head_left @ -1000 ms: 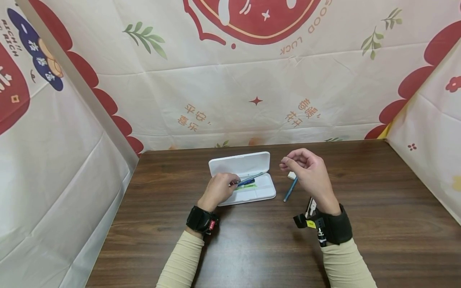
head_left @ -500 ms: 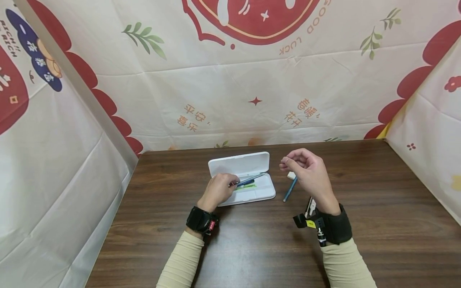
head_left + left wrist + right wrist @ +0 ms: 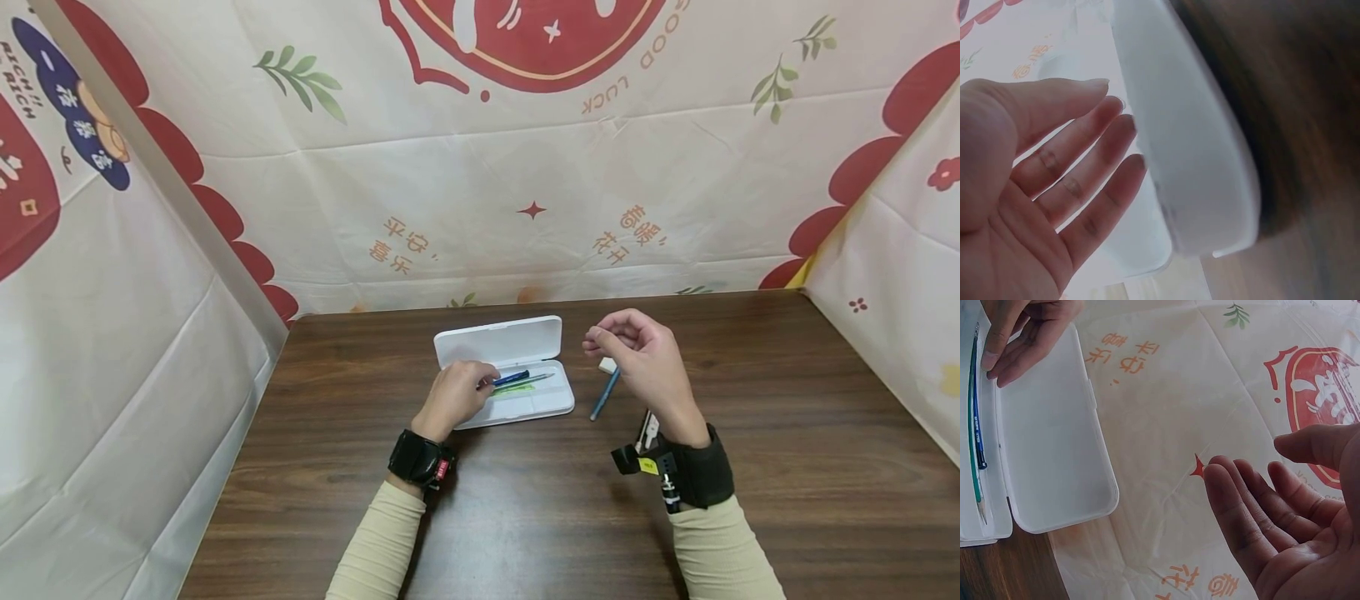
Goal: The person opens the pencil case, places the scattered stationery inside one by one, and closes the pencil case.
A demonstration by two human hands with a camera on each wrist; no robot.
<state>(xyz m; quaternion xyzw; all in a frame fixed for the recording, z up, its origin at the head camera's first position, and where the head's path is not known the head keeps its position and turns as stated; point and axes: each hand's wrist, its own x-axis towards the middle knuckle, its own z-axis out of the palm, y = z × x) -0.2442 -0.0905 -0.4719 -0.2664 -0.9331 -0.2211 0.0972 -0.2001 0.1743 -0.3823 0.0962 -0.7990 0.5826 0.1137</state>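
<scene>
From here I read "GOOD LUCK" on the cloth (image 3: 480, 175); left hand (image 3: 457, 392) at the case (image 3: 551, 403), right hand (image 3: 649, 360) beside it, both relaxed, gripping nothing.

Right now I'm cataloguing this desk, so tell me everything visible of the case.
The case is white, shallow, rounded at the corners and looks like smooth plastic. Its lid, with a small tab on the edge, is hinged open and leans back. The base lies on the table, holding a blue pen, a pencil and something light green. The left hand hides its left end; contact is unclear.
</scene>
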